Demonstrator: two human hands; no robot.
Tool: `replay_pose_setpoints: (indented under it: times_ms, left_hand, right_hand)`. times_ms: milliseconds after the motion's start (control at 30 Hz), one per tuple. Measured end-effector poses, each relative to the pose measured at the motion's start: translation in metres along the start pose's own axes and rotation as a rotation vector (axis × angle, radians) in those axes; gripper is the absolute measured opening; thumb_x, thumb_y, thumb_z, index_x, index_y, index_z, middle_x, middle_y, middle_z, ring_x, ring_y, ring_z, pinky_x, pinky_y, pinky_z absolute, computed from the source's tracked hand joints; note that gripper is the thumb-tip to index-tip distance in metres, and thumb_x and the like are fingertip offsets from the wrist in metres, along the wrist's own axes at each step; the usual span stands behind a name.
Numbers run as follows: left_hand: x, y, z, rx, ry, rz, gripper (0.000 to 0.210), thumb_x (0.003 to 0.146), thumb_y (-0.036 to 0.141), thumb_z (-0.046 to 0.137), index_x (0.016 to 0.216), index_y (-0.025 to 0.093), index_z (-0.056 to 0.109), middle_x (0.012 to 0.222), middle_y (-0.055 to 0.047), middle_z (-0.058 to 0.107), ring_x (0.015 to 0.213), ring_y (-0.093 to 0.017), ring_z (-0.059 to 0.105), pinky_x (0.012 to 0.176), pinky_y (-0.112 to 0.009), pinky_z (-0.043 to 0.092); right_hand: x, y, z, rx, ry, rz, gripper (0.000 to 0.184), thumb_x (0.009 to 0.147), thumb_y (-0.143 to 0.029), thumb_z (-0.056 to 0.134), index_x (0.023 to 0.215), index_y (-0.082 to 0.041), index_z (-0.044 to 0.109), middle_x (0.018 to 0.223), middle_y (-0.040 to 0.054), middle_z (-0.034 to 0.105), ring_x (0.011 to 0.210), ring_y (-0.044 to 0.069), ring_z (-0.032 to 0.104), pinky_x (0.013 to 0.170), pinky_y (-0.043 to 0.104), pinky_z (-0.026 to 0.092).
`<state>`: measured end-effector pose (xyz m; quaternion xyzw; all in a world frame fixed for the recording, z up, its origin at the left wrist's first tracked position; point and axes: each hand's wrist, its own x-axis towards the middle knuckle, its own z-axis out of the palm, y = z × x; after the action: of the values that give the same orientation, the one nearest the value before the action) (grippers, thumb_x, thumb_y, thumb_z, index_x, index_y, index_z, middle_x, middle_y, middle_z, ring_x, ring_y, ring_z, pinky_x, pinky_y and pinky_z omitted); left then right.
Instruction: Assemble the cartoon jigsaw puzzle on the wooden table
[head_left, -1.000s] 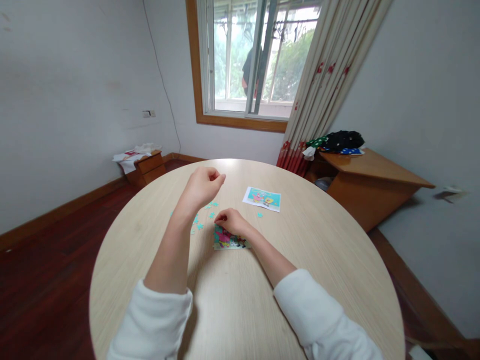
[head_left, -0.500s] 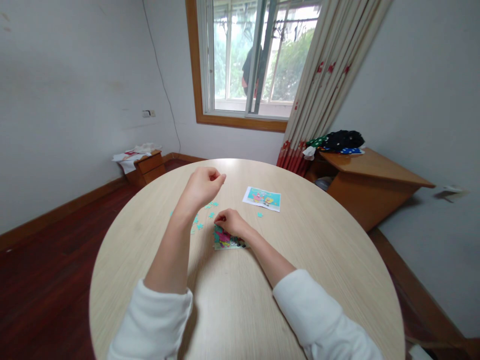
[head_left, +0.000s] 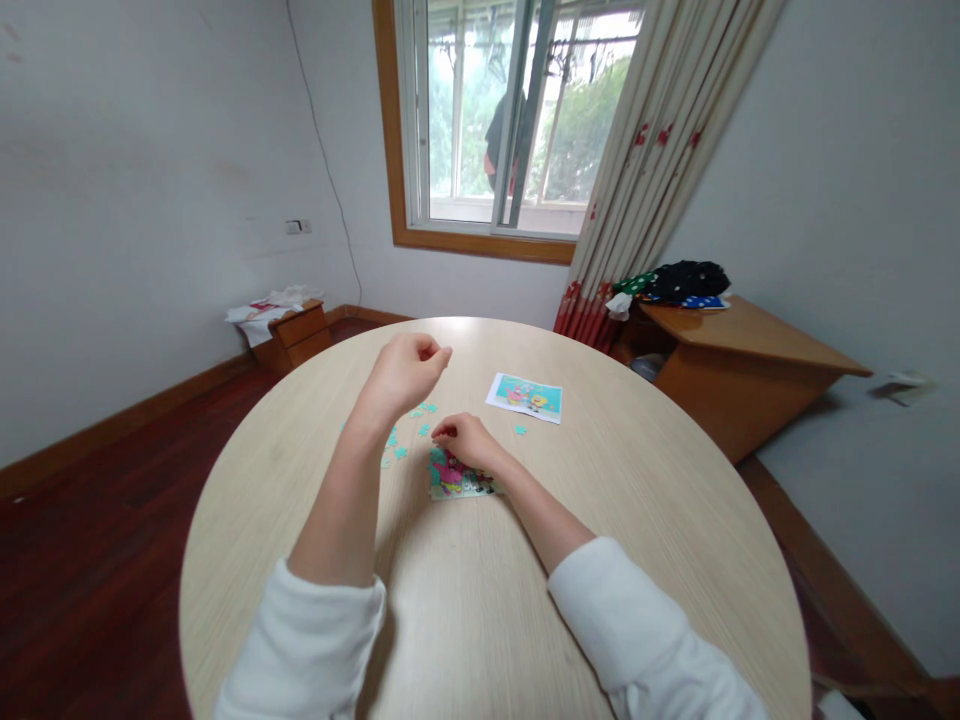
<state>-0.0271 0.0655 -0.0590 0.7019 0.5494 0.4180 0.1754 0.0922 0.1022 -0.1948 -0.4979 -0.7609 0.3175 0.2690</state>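
A partly assembled jigsaw puzzle (head_left: 450,484) with pink and teal cartoon figures lies flat on the table in front of me. My right hand (head_left: 469,442) is over its upper edge, fingers pinched together near the top left corner; whatever is between the fingertips is too small to make out. Held up beyond the loose pieces, my left hand (head_left: 409,370) is closed, with thumb and forefinger together and the inside of the grip hidden. Several loose teal puzzle pieces (head_left: 400,453) are scattered left of the puzzle, partly behind my left forearm.
A printed reference picture (head_left: 528,397) lies on the round wooden table (head_left: 645,520), up and right of the puzzle. One single puzzle piece (head_left: 520,430) sits just below it. A wooden desk (head_left: 750,340) with clothes on it stands right, a small cabinet (head_left: 300,325) left.
My right hand has shifted very slightly up and right, and its fingertips have lifted a little from the puzzle's corner. The left hand stays in place.
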Motion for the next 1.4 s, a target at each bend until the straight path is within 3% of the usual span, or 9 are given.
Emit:
replay_pose_setpoints:
  times_ms: [333, 833, 1400]
  left_hand:
    - [-0.0010, 0.0011, -0.0022, -0.024, 0.008, -0.024, 0.029, 0.076, 0.035, 0.051, 0.054, 0.016, 0.053, 0.049, 0.001, 0.046, 0.048, -0.010, 0.036, 0.049, -0.026, 0.025]
    - [-0.0006, -0.0008, -0.0019, -0.030, 0.011, -0.020, 0.028, 0.076, 0.033, 0.051, 0.054, 0.016, 0.054, 0.048, 0.001, 0.045, 0.048, -0.010, 0.036, 0.049, -0.026, 0.025]
    - [-0.0012, 0.0004, -0.0025, -0.025, 0.017, -0.030, 0.028, 0.076, 0.032, 0.050, 0.053, 0.016, 0.053, 0.048, 0.001, 0.046, 0.048, -0.011, 0.036, 0.050, -0.027, 0.025]
  right_hand:
    - [0.0015, -0.0032, -0.0050, 0.050, 0.075, 0.058, 0.015, 0.076, -0.009, 0.057, 0.080, -0.011, 0.071, 0.076, 0.0071, 0.071, 0.067, 0.012, 0.061, 0.064, 0.021, 0.045]
    - [0.0006, -0.0044, -0.0081, 0.029, 0.089, 0.076, 0.017, 0.074, -0.008, 0.057, 0.082, -0.012, 0.071, 0.075, 0.0063, 0.070, 0.067, 0.012, 0.061, 0.065, 0.021, 0.045]
    - [-0.0016, -0.0070, -0.0077, -0.041, -0.067, 0.012, 0.011, 0.062, -0.013, 0.069, 0.073, -0.012, 0.067, 0.065, -0.0017, 0.057, 0.060, 0.009, 0.048, 0.056, 0.020, 0.036]
